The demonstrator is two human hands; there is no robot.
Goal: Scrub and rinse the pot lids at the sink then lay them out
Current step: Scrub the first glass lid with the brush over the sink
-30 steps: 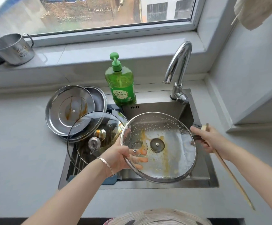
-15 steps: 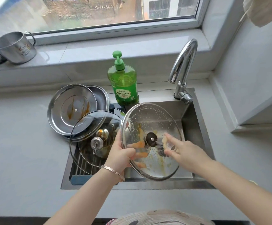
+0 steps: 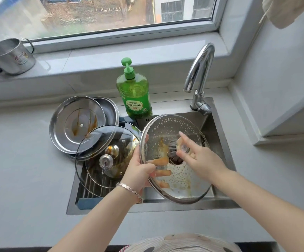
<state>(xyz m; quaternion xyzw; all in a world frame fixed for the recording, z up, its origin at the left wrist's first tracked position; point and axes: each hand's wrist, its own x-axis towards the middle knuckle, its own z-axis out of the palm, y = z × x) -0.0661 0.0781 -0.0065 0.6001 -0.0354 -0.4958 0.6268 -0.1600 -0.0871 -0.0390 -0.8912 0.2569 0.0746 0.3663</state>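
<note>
A glass pot lid (image 3: pixel 182 180) with a steel rim, wet and streaked with orange sauce, is held tilted over the sink (image 3: pixel 218 135). My left hand (image 3: pixel 138 170) grips its left rim, fingers showing through the glass. My right hand (image 3: pixel 200 159) holds a dark-bristled scrub brush (image 3: pixel 173 149) pressed against the lid's inner face near its centre. A second glass lid (image 3: pixel 100 160) with a steel knob lies over the sink's left half. A stained steel lid (image 3: pixel 76 124) lies upside down on the counter, overlapping another steel lid (image 3: pixel 109 108) behind it.
A green dish-soap pump bottle (image 3: pixel 134 95) stands behind the sink. The chrome tap (image 3: pixel 200 73) rises at the back right, with no water seen running. Steel mugs (image 3: pixel 9 55) sit on the windowsill at left. A wire rack (image 3: pixel 91 184) lies in the sink's left side.
My right hand brought the brush from the sink's right edge onto the lid, and it now scrubs a little higher. The lid has tilted more upright in my left hand.
</note>
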